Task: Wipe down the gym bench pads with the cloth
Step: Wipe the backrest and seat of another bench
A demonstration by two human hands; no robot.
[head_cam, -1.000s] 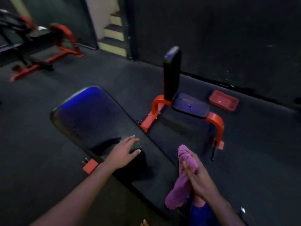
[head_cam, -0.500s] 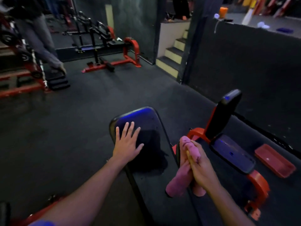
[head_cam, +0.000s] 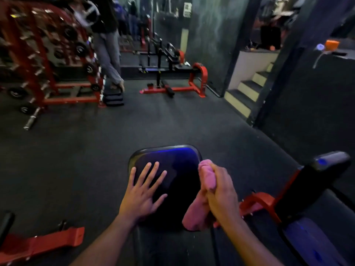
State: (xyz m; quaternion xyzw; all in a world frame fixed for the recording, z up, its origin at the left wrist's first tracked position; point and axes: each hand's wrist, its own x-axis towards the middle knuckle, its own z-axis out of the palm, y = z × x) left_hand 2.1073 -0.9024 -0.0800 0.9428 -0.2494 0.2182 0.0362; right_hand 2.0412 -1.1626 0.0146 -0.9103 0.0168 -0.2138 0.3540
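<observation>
Head camera view: we look forward and down over our two bare arms into a dim gym.
Our left hand (head_cam: 143, 192): laid flat on the bench pad, fingers straight and spread apart, holding nothing.
Our right hand (head_cam: 221, 196): fingers curled tight round the cloth, gripping it at the pad's right edge.
Cloth (head_cam: 199, 210): pink and bunched; one end sticks up above our fist, the other hangs below it against the pad's right side.
Bench pad (head_cam: 178, 166): black, with rounded corners, directly ahead of us; a blue light reflects along its far edge.
Red bracket (head_cam: 38, 244): flat on the floor at our lower left, beside a dark rod.
Second bench (head_cam: 315, 185): just right of ours, with a red frame, a black upright back pad and a dark seat pad below it.
Floor (head_cam: 96, 143): dark and rubbery, stretching away in front of the pad.
Steps (head_cam: 247, 89): pale-edged, rising at the far right beside a dark wall.
Red machine (head_cam: 172, 77): far centre, with a low red frame and black posts.
Weight rack (head_cam: 38, 60): far left, red, loaded with dumbbells; it is blurred.
Another person (head_cam: 108, 50): by the rack, seen only as legs in grey trousers.
</observation>
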